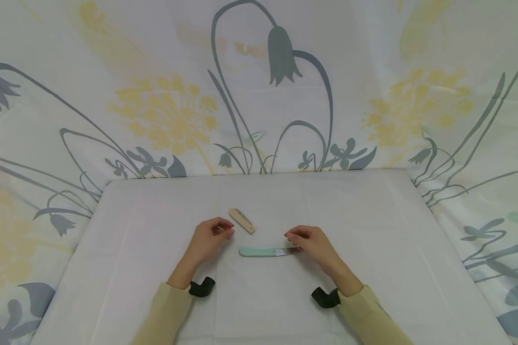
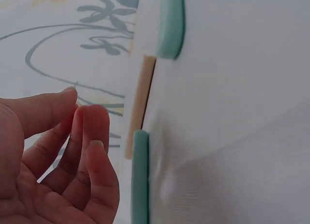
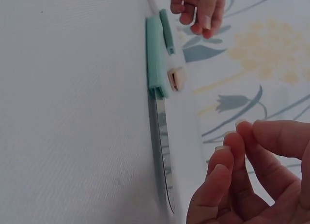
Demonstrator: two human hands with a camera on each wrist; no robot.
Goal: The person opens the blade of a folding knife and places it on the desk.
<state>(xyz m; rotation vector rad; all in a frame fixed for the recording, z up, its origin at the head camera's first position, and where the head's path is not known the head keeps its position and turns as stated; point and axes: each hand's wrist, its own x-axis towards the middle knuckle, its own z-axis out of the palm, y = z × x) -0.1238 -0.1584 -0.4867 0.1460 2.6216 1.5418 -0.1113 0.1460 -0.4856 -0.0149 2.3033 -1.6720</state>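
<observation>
A knife with a mint-green handle [image 1: 257,252] lies on the white surface, its metal blade [image 3: 163,149] extended toward my right hand [image 1: 314,243]. That hand hovers above the blade tip, thumb and fingertips close together, holding nothing visible. Beyond the knife lies a beige folding knife [image 1: 241,221], slanted, just right of my left hand [image 1: 210,237]. The left fingers are loosely curled and hold nothing. Both wrist views show a second mint-green piece [image 2: 140,178] [image 3: 167,31] near the beige one; in the head view I cannot see it, perhaps because the left hand covers it.
White cloth [image 1: 259,306] covers the table. Floral-printed fabric [image 1: 259,96] rises along the back and both sides. A black wrist device [image 1: 203,287] sits at the left cuff and another black device [image 1: 325,297] at the right cuff.
</observation>
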